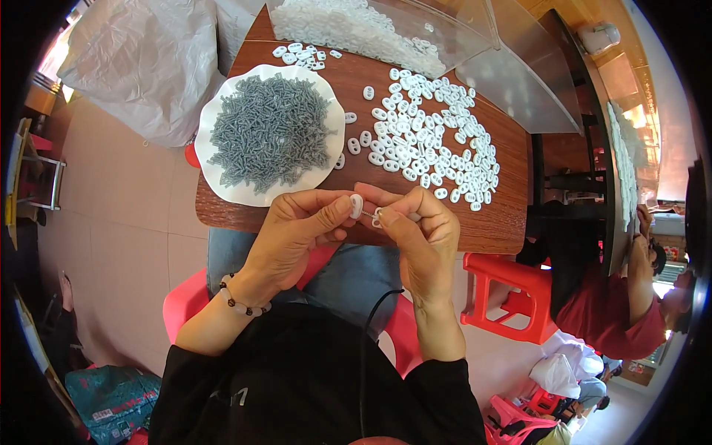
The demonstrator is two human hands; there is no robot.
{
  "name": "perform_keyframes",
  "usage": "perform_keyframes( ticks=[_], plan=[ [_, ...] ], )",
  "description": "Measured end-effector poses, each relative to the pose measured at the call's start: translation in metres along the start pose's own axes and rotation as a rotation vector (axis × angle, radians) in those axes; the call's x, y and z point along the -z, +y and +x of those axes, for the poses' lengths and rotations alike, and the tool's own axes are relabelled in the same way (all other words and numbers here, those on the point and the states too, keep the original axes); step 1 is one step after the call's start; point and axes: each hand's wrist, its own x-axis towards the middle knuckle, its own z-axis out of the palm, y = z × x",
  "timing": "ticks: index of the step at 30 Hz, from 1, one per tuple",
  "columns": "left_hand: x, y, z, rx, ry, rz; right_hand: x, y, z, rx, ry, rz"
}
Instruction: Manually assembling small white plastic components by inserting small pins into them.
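Observation:
Over the table's near edge, my left hand (pixel 315 216) pinches a small white oval plastic piece (pixel 356 206) between thumb and fingertips. Close beside it, my right hand (pixel 419 226) pinches a second white piece (pixel 377 217), partly covered by the thumb. A thin greyish stem spans the small gap between the two pieces; its exact kind is too small to tell. Left of my hands stands a white scalloped plate (pixel 210 174) heaped with small grey screw-like pieces (pixel 271 133). To the right lie many loose white ovals with two holes (pixel 430 141).
A clear bin (pixel 356 33) of white pieces stands at the table's (pixel 508 156) far side. A red stool (pixel 504 297) is to the right, near a person in a red top (pixel 619 319). A large whitish bag (pixel 148 67) stands at far left.

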Motion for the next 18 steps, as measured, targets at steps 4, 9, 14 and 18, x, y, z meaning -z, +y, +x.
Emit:
perform_keyframes(
  ticks=[4, 9, 14, 18],
  plan=[
    [-0.0007, -0.0006, -0.0002, -0.006, 0.013, 0.021, 0.0007, 0.0004, 0.0001, -0.007, 0.003, -0.002],
    [-0.0021, 0.0009, -0.0001, -0.031, 0.009, 0.055, 0.0034, 0.0008, 0.0011, -0.035, -0.041, 0.046],
    [-0.0008, 0.0017, 0.0004, -0.016, 0.032, 0.066, 0.0031, 0.0010, 0.0012, -0.035, -0.036, 0.047],
    [-0.0014, 0.0019, 0.0008, -0.018, 0.033, 0.060, 0.0004, 0.0013, 0.0015, -0.018, -0.012, 0.036]
  ],
)
